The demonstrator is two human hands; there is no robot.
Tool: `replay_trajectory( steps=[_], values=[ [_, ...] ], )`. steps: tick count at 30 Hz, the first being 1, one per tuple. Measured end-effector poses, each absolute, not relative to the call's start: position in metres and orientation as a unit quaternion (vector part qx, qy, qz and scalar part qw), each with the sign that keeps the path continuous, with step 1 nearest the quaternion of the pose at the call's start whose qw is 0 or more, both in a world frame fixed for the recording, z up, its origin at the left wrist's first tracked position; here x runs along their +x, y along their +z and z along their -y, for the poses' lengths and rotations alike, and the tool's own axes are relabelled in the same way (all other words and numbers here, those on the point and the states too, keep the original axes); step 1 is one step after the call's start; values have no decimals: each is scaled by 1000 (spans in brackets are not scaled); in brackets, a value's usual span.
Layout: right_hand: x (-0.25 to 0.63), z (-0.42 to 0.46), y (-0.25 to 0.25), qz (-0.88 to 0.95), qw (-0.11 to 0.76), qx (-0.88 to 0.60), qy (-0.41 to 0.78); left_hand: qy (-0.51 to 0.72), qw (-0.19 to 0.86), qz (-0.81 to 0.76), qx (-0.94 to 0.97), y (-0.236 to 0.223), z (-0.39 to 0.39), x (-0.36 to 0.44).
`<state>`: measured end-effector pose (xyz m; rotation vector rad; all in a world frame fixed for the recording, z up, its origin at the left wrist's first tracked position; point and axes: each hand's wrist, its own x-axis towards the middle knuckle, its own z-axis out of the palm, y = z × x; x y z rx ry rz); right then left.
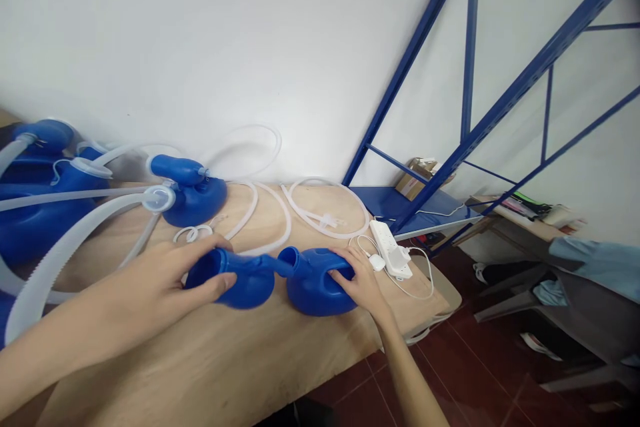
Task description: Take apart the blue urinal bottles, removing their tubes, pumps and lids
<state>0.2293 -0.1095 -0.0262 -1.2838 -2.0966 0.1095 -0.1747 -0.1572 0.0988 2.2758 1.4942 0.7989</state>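
My left hand (200, 273) is closed round the rim of a blue plastic funnel-shaped urinal head (253, 283), its wide mouth towards the left. The narrow end of this head points right, at the round neck of a blue urinal bottle (320, 290); whether it touches the neck or overlaps it I cannot tell. Around the handle of that bottle, which rests on the wooden table (240, 367), my right hand (357, 277) is wrapped, thumb through the opening.
Further blue urinal bottles (195, 203) with white tubes crowd the left. A coiled clear tube (367, 217) lies behind my hands. Right of them sits a white power strip (391, 250) with cables. A blue metal rack (415, 33) and a seated person (595, 267) are farther right.
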Motion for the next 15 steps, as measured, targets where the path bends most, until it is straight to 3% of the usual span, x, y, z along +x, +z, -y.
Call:
replay_trajectory(
  steps=[7,15],
  values=[
    [230,109,-27,800,339,-493,40,317,213,-488,785,97,143,-158],
    [225,110,-33,793,362,-488,46,379,81,-373,843,74,139,-139]
  ],
)
